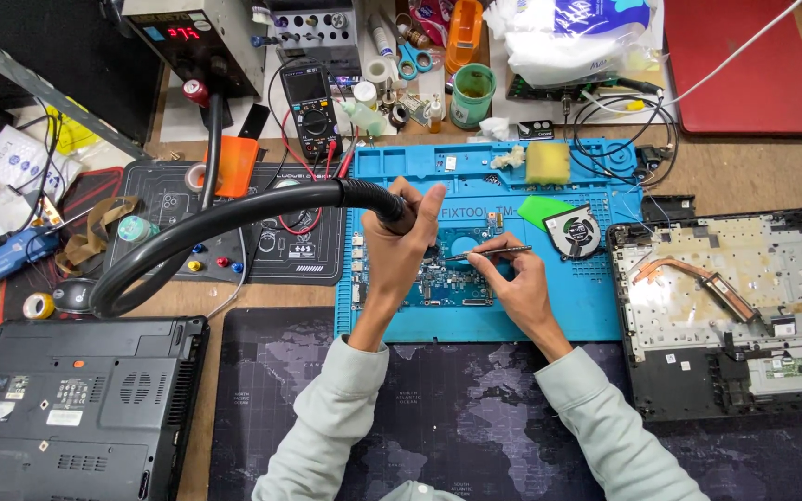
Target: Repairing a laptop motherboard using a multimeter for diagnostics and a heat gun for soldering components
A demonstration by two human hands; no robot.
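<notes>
On the blue repair mat (596, 306), a laptop circuit board (438, 278) lies flat between the person's two hands. The left hand (399, 243) has its fingers wrapped around the black handle of a hot-air tool (399, 215), whose thick black hose (206, 232) loops away to the left. The right hand (515, 283) pinches thin metal tweezers (486, 252) between thumb and fingertips, tips pointing at the board. Just right of the board sit a small black fan (573, 232) and a green pick (540, 210); a yellow sponge (548, 162) rests at the mat's far edge. An opened laptop shell (730, 306) lies to the right, a multimeter (312, 107) behind.
</notes>
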